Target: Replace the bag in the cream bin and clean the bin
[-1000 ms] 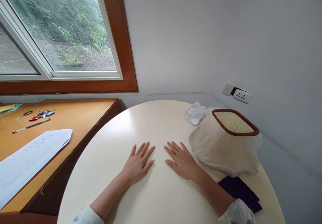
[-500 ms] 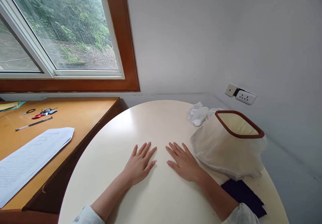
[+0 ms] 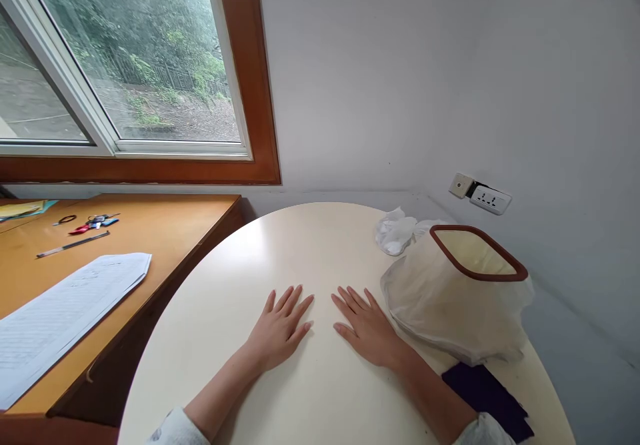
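My left hand point(image 3: 278, 328) lies flat on the cream round table point(image 3: 310, 398), palm down with fingers spread. Opposite it, my right hand point(image 3: 367, 328) rests the same way, also holding nothing. A short gap of tabletop separates the two. Close to my right hand stands a bin point(image 3: 477, 253) with a brown rim, its sides draped in a pale plastic bag point(image 3: 450, 318). Dark purple cloth point(image 3: 485, 391) lies beside my right forearm, close to the bag. Behind the bin is a crumpled white plastic bag point(image 3: 396, 231).
To the left, a wooden desk point(image 3: 185, 225) holds papers point(image 3: 75, 311), a pen point(image 3: 73, 245), keys point(image 3: 97, 223) and a black ring point(image 3: 65, 219). A window point(image 3: 165, 51) is above it. Wall sockets point(image 3: 490, 199) sit on the wall at right.
The view has shifted slightly, so everything appears a little lower and to the right. Both hands stay flat in the same place on the table.
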### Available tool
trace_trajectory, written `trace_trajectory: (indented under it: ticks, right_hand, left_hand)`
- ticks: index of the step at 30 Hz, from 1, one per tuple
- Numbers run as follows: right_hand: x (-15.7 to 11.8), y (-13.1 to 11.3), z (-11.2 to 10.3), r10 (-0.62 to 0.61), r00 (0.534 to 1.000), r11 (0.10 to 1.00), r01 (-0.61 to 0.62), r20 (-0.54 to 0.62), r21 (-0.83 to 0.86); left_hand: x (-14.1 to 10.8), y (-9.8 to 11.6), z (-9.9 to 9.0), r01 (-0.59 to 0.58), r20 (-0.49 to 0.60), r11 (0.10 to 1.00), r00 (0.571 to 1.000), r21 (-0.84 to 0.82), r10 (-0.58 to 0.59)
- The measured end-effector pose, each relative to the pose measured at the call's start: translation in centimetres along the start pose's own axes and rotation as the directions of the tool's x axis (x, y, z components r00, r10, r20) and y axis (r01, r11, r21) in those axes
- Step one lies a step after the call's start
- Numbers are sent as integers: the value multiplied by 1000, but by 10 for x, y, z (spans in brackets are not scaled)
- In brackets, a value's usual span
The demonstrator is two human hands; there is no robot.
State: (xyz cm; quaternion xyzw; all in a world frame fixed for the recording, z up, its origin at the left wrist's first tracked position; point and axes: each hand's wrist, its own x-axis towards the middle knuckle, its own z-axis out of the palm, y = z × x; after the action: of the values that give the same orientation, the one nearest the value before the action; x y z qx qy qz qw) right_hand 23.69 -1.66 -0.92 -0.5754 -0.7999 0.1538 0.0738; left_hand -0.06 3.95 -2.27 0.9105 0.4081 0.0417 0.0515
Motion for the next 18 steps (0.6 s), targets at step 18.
trace_trajectory:
  ticks: [18]
  right_hand:
    - [1, 0, -2, 14, 999, 1000, -14, 29, 6]
  left_hand:
    - [0, -2, 0, -14, -32, 1000, 999, 1, 14]
